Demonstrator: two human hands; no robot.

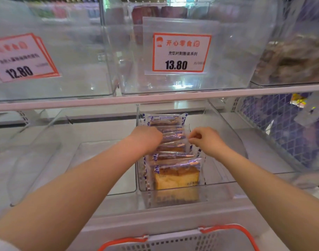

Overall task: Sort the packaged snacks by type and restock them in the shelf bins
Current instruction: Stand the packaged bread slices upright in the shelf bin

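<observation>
A row of wrapped cake slices (176, 175) in clear blue-and-white packets stands upright in a clear bin (225, 180) on the lower shelf, filling it from front to back. My left hand (146, 139) reaches into the left side of the row, its fingers hidden among the packets. On the right side of the row, my right hand (204, 140) pinches the edge of a packet between curled fingers.
A white basket with red handles (227, 230) sits below at the front. Clear bins stand on the upper shelf, with price cards 13.80 (181, 52) and 12.80 (23, 57). A bin of brown snacks (296, 62) is at upper right. A wire mesh panel (281, 124) is at right.
</observation>
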